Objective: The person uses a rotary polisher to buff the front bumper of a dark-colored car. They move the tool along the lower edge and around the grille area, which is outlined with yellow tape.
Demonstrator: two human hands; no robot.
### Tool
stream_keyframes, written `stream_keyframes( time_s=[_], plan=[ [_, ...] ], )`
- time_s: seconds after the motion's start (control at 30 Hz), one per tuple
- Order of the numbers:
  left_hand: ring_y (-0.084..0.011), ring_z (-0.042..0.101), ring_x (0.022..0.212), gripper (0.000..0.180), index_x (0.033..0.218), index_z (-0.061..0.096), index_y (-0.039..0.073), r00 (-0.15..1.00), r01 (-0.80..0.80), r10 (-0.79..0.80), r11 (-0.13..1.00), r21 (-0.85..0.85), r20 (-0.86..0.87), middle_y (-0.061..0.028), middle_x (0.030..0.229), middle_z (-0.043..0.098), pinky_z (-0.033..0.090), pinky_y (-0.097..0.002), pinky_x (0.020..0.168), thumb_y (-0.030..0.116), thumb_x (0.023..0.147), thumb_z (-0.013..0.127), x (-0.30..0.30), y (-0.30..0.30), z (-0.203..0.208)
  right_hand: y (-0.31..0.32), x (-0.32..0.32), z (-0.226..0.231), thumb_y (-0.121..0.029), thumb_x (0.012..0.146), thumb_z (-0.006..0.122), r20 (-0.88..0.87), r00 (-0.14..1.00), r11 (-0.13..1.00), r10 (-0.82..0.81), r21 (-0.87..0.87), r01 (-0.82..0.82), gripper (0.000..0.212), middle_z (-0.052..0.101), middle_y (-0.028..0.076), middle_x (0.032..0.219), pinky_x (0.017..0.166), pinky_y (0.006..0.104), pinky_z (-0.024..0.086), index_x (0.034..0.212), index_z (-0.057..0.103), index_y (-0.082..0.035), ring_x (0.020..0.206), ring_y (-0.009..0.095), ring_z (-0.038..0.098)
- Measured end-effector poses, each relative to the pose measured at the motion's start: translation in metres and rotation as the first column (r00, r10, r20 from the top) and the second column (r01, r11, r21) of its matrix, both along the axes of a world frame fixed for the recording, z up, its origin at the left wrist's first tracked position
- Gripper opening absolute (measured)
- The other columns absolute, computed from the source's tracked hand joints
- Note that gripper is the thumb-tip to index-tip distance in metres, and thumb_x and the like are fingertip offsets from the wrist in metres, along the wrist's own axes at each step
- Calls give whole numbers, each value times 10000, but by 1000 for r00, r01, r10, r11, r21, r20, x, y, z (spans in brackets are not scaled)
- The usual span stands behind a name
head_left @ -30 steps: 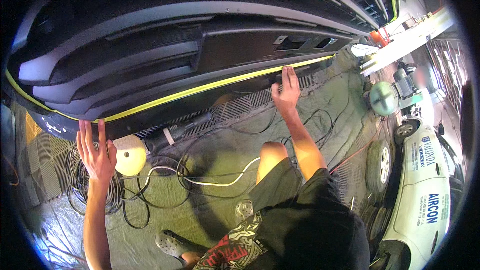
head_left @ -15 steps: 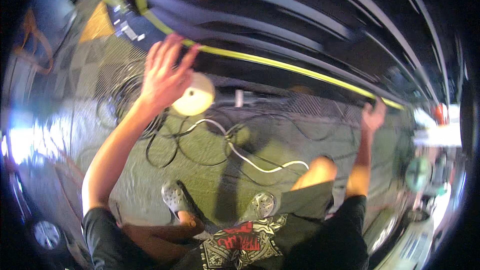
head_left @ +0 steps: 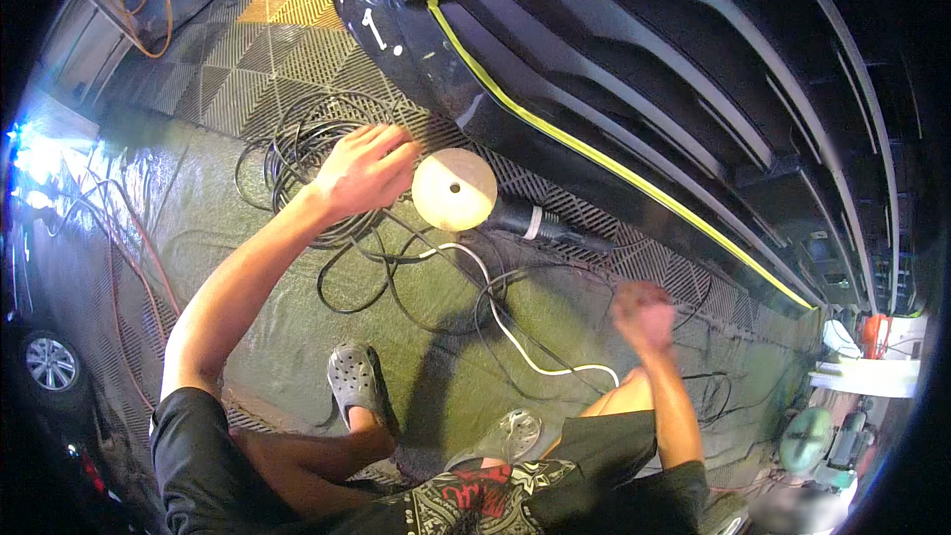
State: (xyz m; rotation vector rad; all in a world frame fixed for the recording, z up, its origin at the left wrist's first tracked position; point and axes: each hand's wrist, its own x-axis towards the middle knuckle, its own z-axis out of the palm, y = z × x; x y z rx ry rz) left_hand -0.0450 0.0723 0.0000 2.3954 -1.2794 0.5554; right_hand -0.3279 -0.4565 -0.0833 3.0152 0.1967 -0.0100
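Observation:
My left hand point(head_left: 369, 174) hovers over a heap of coiled black cable point(head_left: 297, 154), knuckles up, its fingers bent and close together with nothing visible in them. Just right of its fingertips lies a polishing machine point(head_left: 535, 222) with a round cream pad point(head_left: 455, 190) facing up; hand and pad look apart. My right hand point(head_left: 644, 317), smeared by motion, is above the floor near my knee, so its fingers cannot be read. Yellow-green masking tape point(head_left: 594, 160) runs along the lower edge of a dark slatted car grille point(head_left: 634, 69), away from both hands.
A white-and-black cord point(head_left: 505, 332) loops across the wet floor between my feet. Ribbed floor tiles point(head_left: 297, 59) lie beyond, some of them orange. An orange hose point(head_left: 149, 0) hangs at far left. A green round machine part point(head_left: 807, 439) and white equipment stand at right.
Both hands have left the taped edge and come down and nearer to me. The left hand's spread fingers have curled together. My view has swung, so the grille now sits further right.

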Motion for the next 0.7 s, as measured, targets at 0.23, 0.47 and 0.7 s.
stream_keyframes(
  time_s=[0.23,0.47,0.7],
  plan=[
    [-397,752,927,142,992,713,55,867,-77,290,881,466,-405,-168,989,725,624,-503,817,160,896,706,-21,83,-16,196,152,-32,-517,774,918,-40,996,973,85,218,-74,1098,468,232,1650,1217,613,399,1674,423,-130,1536,450,430],
    [-403,766,879,151,976,743,65,760,-323,378,926,197,-528,-174,918,776,615,-497,809,196,912,704,-40,95,-2,206,223,-88,-578,688,965,-345,939,970,-11,223,94,1167,573,208,1587,1192,664,389,1622,428,-128,1479,428,518],
    [-343,801,905,427,1162,762,50,271,-898,203,406,-171,-941,-136,986,814,643,-469,806,439,991,726,-79,63,-98,220,159,-56,-407,643,979,-236,971,880,33,468,84,923,747,239,1279,955,501,609,1402,631,-15,1152,405,746]
  ],
)
